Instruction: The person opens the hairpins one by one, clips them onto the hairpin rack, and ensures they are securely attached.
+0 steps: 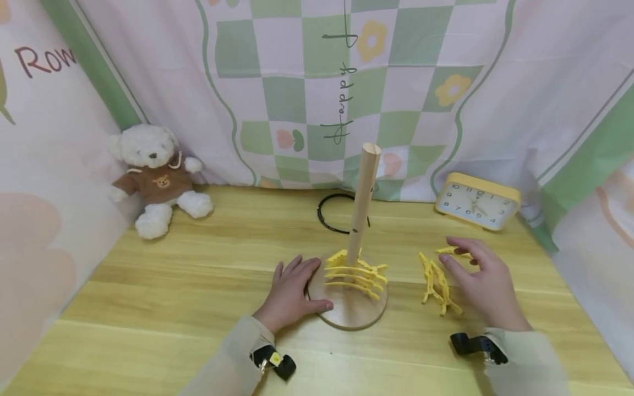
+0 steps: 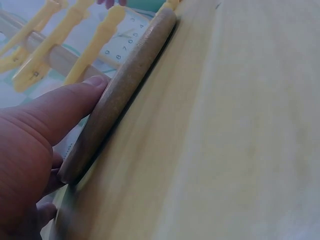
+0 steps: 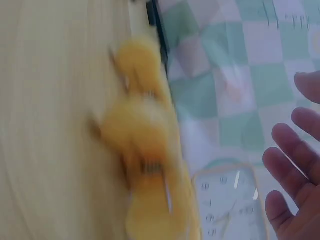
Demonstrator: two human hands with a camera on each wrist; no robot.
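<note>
A wooden stand, a round base (image 1: 349, 319) with an upright pole (image 1: 364, 198), stands on the table. Several thin yellow branching pieces (image 1: 354, 275) are stacked around the pole's lower part. My left hand (image 1: 292, 294) holds the base at its left side, the thumb (image 2: 75, 102) on its upper face and the other fingers around the rim, partly hidden. To the right, my right hand (image 1: 487, 280) hovers by a loose group of yellow pieces (image 1: 436, 283), its fingers loosely bent and nothing between them. Those pieces (image 3: 145, 140) are blurred in the right wrist view.
A black cable loop (image 1: 324, 217) lies behind the pole. At the back right stands a yellow-framed clock (image 1: 477, 201). A white teddy bear (image 1: 160, 181) in a brown top sits at the back left. Patterned curtains (image 1: 277, 99) enclose the wooden table (image 1: 173, 319).
</note>
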